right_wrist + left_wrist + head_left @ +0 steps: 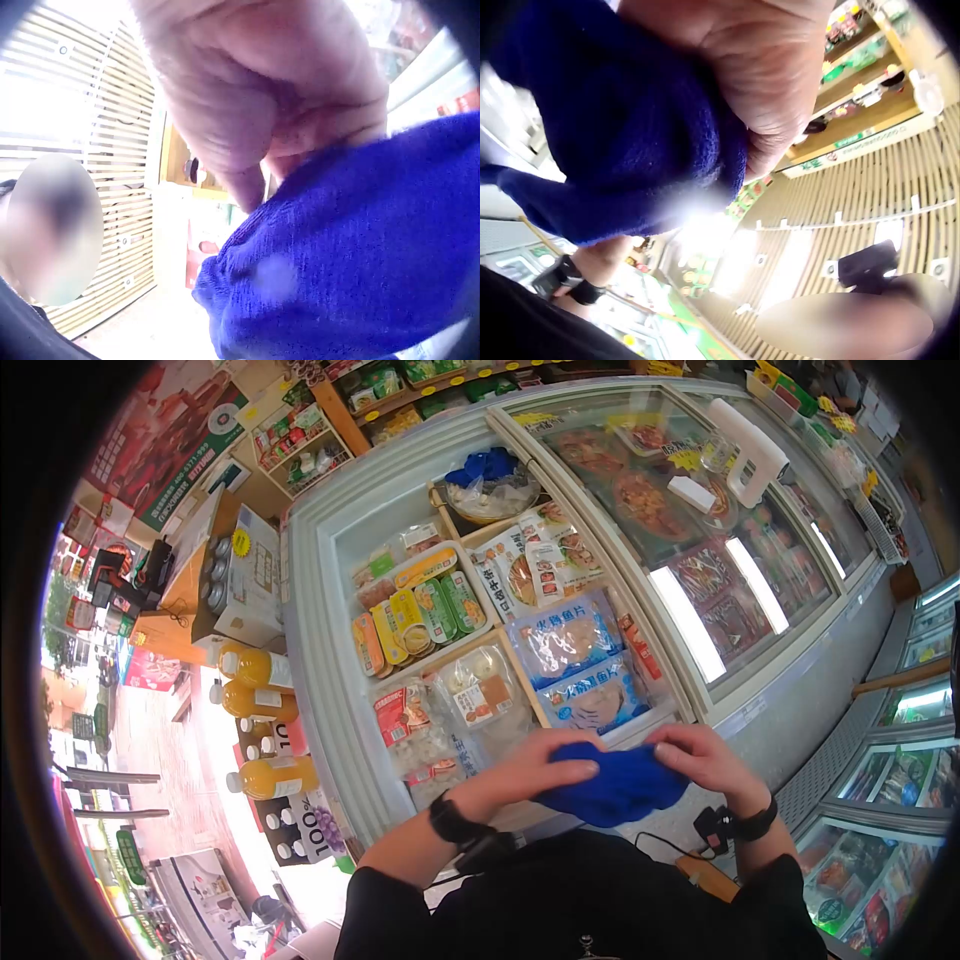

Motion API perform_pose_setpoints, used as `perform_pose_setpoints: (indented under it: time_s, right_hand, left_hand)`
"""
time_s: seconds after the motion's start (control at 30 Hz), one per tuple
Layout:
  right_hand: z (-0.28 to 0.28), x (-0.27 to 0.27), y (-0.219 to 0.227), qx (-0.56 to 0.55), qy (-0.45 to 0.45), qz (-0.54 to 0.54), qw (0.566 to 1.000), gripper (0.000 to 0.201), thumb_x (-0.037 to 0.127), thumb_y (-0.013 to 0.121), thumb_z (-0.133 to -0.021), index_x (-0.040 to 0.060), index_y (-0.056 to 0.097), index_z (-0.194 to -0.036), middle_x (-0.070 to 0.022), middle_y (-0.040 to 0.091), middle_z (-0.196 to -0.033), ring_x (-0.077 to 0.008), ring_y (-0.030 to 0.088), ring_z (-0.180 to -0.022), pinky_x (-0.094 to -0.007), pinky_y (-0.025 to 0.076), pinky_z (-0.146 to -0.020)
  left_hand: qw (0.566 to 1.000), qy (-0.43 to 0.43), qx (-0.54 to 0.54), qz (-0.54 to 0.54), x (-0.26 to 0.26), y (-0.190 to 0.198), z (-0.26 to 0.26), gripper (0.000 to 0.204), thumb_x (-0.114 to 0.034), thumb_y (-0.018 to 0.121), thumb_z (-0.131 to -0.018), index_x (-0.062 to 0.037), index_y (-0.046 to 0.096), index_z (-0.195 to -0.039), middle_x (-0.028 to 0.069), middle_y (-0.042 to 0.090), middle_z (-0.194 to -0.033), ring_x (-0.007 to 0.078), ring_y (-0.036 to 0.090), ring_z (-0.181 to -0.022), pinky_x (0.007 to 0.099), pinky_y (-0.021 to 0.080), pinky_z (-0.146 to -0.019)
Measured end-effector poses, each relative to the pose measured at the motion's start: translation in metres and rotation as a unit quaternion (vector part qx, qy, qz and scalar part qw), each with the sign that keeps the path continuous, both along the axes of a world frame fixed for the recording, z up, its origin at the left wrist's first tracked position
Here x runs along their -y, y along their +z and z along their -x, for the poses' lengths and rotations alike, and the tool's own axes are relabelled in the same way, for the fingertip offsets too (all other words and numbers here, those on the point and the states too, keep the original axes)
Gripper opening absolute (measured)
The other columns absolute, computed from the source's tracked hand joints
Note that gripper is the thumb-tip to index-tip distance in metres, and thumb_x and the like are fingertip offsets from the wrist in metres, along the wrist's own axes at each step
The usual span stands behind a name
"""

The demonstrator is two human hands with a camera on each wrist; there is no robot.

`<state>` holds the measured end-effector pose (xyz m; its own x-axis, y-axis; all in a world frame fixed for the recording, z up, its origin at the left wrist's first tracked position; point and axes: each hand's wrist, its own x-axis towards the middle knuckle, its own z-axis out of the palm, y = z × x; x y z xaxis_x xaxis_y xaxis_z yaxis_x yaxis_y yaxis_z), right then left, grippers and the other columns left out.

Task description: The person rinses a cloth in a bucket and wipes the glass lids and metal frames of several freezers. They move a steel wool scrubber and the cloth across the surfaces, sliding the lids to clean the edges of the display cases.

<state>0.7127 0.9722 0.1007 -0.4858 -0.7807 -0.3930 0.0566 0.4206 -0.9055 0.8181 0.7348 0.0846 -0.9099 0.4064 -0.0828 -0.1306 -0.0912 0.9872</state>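
Observation:
A bunched blue cloth (618, 792) is between my two hands, in front of my body and by the near edge of an open chest freezer (335, 690). My left hand (522, 770) grips its left side, thumb on top. At the other side, my right hand (712, 762) pinches the edge between thumb and fingers. Close up in the left wrist view, the cloth (630, 142) shows a soft, fuzzy weave and hangs in folds below the hand. The right wrist view has the cloth (360, 247) spread wide beneath my right hand (292, 82).
Blue fish-slice packets (562, 640), yellow and green trays (410, 622) and bagged foods sit in the freezer's divided sections. Another blue cloth (484, 466) lies in the back section. Sliding glass lids (620, 470) cover the right part. Orange drink bottles (272, 778) stand left.

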Motion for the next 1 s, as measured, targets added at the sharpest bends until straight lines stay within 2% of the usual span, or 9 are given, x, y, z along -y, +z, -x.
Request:
perform_pose_setpoints:
  time_s: [0.07, 0.2, 0.23, 0.33, 0.43, 0.5, 0.7, 0.77, 1.0]
  right_hand:
    - [0.003, 0.018, 0.008, -0.058, 0.06, 0.042, 0.996, 0.03, 0.026, 0.058, -0.085, 0.0009, 0.057, -0.1, -0.0059, 0.059, -0.082, -0.012, 0.054, -0.072, -0.0254, 0.044, -0.066]
    - [-0.018, 0.048, 0.0, -0.026, 0.116, 0.071, 0.99, 0.04, 0.029, 0.063, -0.08, 0.0017, 0.052, -0.107, -0.0113, 0.058, -0.083, -0.0193, 0.057, -0.074, -0.0313, 0.045, -0.067]
    - [-0.031, 0.056, -0.002, -0.001, 0.081, 0.074, 0.994, 0.041, 0.029, 0.063, -0.08, 0.001, 0.05, -0.107, -0.0125, 0.058, -0.082, -0.0222, 0.058, -0.075, -0.0331, 0.045, -0.068]
    - [-0.061, 0.073, -0.026, -0.058, 0.089, 0.101, 0.989, 0.036, 0.023, 0.061, -0.08, -0.0013, 0.048, -0.103, -0.0178, 0.055, -0.088, -0.0329, 0.057, -0.078, -0.0371, 0.044, -0.071]
    - [-0.066, 0.058, -0.054, -0.099, 0.118, 0.101, 0.983, 0.035, 0.018, 0.06, -0.078, -0.0007, 0.048, -0.104, -0.0196, 0.053, -0.097, -0.0343, 0.057, -0.083, -0.0362, 0.045, -0.073]
    - [-0.057, 0.027, -0.065, -0.304, -0.039, 0.046, 0.951, 0.035, 0.012, 0.06, -0.076, 0.0012, 0.049, -0.108, -0.0182, 0.054, -0.099, -0.0296, 0.058, -0.084, -0.0336, 0.047, -0.073]
    - [-0.018, -0.074, -0.083, -0.291, -0.447, -0.075, 0.843, 0.023, 0.002, 0.046, -0.086, 0.0028, 0.052, -0.108, -0.0052, 0.058, -0.105, -0.0109, 0.058, -0.08, -0.0214, 0.043, -0.07]
    - [-0.015, -0.09, -0.084, -0.241, -0.478, -0.075, 0.841, 0.022, 0.003, 0.045, -0.086, 0.0025, 0.052, -0.107, -0.0043, 0.058, -0.104, -0.0105, 0.058, -0.078, -0.0213, 0.043, -0.069]
    - [-0.023, -0.089, -0.1, -0.234, -0.436, -0.113, 0.862, 0.018, 0.0, 0.046, -0.083, 0.0013, 0.055, -0.098, -0.0056, 0.06, -0.09, -0.0127, 0.061, -0.069, -0.0231, 0.047, -0.064]
  left_hand:
    - [0.959, 0.154, 0.162, -0.175, 0.016, 0.025, -0.022, 0.026, -0.021, 0.062, -0.08, -0.0049, 0.056, -0.098, 0.0067, 0.055, -0.103, 0.0147, 0.051, -0.096, 0.0274, 0.041, -0.085]
    - [0.894, 0.253, 0.056, -0.365, 0.033, 0.005, -0.057, 0.058, -0.029, 0.069, -0.064, -0.0058, 0.045, -0.112, 0.0151, 0.047, -0.12, 0.0302, 0.043, -0.115, 0.0409, 0.034, -0.098]
    - [0.891, 0.323, 0.107, -0.299, 0.03, 0.0, -0.066, 0.067, -0.033, 0.07, -0.066, -0.0038, 0.041, -0.119, 0.0154, 0.046, -0.122, 0.0326, 0.043, -0.115, 0.0425, 0.035, -0.098]
    - [0.911, 0.199, 0.136, -0.333, 0.025, -0.056, -0.065, 0.067, -0.03, 0.067, -0.073, -0.003, 0.036, -0.126, 0.0151, 0.045, -0.124, 0.0326, 0.045, -0.114, 0.0415, 0.037, -0.096]
    - [0.872, 0.283, 0.295, -0.27, 0.012, -0.062, -0.039, 0.059, -0.021, 0.061, -0.081, -0.0025, 0.033, -0.129, 0.0142, 0.047, -0.123, 0.0283, 0.049, -0.111, 0.0389, 0.04, -0.094]
    - [0.827, 0.406, 0.295, -0.254, 0.012, -0.084, -0.021, 0.047, -0.012, 0.056, -0.085, -0.0019, 0.035, -0.127, 0.0132, 0.049, -0.118, 0.0231, 0.051, -0.108, 0.0363, 0.042, -0.092]
    - [0.948, 0.104, 0.255, -0.16, -0.059, -0.118, 0.085, 0.061, -0.026, 0.062, -0.079, -0.0004, 0.037, -0.128, 0.0109, 0.053, -0.111, 0.0161, 0.054, -0.093, 0.0271, 0.045, -0.081]
    - [0.979, -0.003, -0.162, 0.123, -0.101, -0.169, 0.094, 0.051, -0.027, 0.059, -0.078, -0.0052, 0.047, -0.122, 0.016, 0.049, -0.114, 0.0268, 0.054, -0.098, 0.0331, 0.045, -0.082]
    - [0.924, -0.135, -0.098, 0.343, -0.11, -0.138, 0.11, 0.039, -0.031, 0.059, -0.074, -0.0208, 0.057, -0.112, 0.01, 0.052, -0.103, 0.0287, 0.056, -0.092, 0.0378, 0.047, -0.076]
